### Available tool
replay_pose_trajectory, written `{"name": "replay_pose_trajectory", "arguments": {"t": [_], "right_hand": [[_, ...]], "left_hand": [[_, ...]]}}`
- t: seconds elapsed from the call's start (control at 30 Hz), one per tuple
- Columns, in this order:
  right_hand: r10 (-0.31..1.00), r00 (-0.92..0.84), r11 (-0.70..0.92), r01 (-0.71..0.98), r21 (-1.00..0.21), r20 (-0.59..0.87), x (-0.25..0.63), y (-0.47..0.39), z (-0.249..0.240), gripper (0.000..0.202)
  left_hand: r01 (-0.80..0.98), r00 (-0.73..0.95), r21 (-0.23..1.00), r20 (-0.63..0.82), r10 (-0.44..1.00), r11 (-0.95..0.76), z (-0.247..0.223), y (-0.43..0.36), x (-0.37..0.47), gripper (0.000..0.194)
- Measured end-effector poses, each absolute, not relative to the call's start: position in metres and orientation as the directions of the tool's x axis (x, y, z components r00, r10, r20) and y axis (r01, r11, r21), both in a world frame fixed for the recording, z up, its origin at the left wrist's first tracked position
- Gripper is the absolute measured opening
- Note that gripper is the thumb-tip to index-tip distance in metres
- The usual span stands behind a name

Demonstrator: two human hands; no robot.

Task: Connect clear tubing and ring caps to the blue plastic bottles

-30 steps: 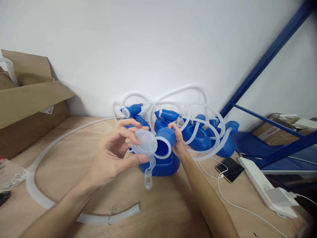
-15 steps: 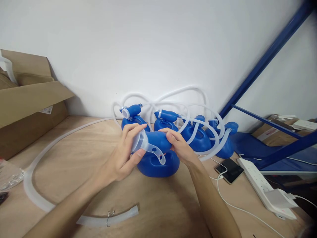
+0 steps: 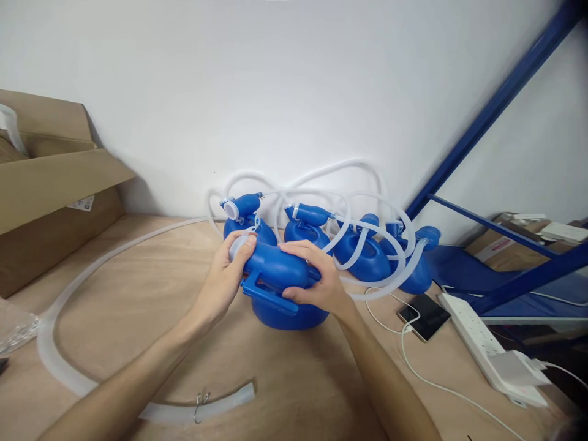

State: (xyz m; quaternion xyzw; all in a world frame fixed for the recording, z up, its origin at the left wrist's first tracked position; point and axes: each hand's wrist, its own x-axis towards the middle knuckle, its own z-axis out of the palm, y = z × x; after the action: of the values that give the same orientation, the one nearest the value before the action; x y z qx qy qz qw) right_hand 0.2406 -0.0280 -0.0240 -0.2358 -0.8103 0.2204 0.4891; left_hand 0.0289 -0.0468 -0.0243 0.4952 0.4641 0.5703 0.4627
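Between my hands is a blue plastic tube-shaped head (image 3: 278,266) with a flat blue clip arm along its near side. My left hand (image 3: 224,272) is closed around its left end, fingers and thumb on a translucent cap (image 3: 237,246). My right hand (image 3: 324,282) grips the rounded right end, thumb below and fingers over the top. Directly behind and under the head stands a blue jug (image 3: 291,320), partly hidden by it. Nearer me, a translucent hose (image 3: 220,409) with a wire clamp (image 3: 201,407) lies on the table.
Several blue jugs (image 3: 367,260) with hoses (image 3: 358,164) stand along the wall. An open cardboard box (image 3: 59,190) is at left, above a plastic bag (image 3: 16,331). At right lie a phone (image 3: 427,316), a white power strip (image 3: 478,343) and cables, beside a blue metal rack (image 3: 496,110).
Both hands have turned the blue head, so its clip arm now faces me. The cap's translucent strap, which hung at the front, has swung up to the back.
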Motion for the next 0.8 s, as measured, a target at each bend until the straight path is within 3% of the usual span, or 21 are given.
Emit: {"name": "replay_pose_trajectory", "arguments": {"t": [0.07,0.13,0.23,0.37,0.53,0.6,0.67,0.8], "right_hand": [[0.635,-0.330,0.770,0.203,-0.605,0.698,0.236,-0.029,-0.030,0.055],[0.732,-0.238,0.680,0.193,-0.707,0.639,0.230,-0.030,-0.035,0.053],[0.844,-0.163,0.522,0.036,-0.852,0.511,0.220,-0.031,-0.042,0.056],[0.948,-0.179,0.216,-0.251,-0.944,0.264,0.214,-0.030,-0.046,0.056],[0.965,-0.262,-0.080,-0.244,-0.966,-0.014,0.219,-0.018,-0.046,0.058],[0.965,-0.263,-0.045,-0.144,-0.989,-0.006,0.222,-0.014,-0.046,0.053],[0.959,-0.256,0.121,-0.010,-0.993,0.120,0.226,-0.013,-0.043,0.050],[0.843,-0.384,0.451,0.124,-0.884,0.377,0.236,-0.021,-0.032,0.070]], "left_hand": [[-0.093,-0.099,0.976,0.188,0.977,-0.197,-0.032,-0.048,0.032,0.050],[-0.089,-0.113,0.950,0.289,0.951,-0.300,-0.039,-0.050,0.034,0.050],[-0.031,-0.133,0.883,0.462,0.877,-0.469,-0.046,-0.057,0.037,0.049],[0.109,-0.098,0.712,0.702,0.705,-0.694,-0.051,-0.067,0.036,0.045],[0.275,0.074,0.545,0.809,0.583,-0.792,-0.052,-0.051,0.029,0.047],[0.348,0.113,0.541,0.786,0.607,-0.766,-0.047,-0.041,0.023,0.044],[0.425,0.105,0.560,0.750,0.653,-0.711,-0.040,-0.035,0.016,0.041],[0.528,0.104,0.560,0.703,0.703,-0.638,-0.025,-0.036,0.006,0.036]]}}
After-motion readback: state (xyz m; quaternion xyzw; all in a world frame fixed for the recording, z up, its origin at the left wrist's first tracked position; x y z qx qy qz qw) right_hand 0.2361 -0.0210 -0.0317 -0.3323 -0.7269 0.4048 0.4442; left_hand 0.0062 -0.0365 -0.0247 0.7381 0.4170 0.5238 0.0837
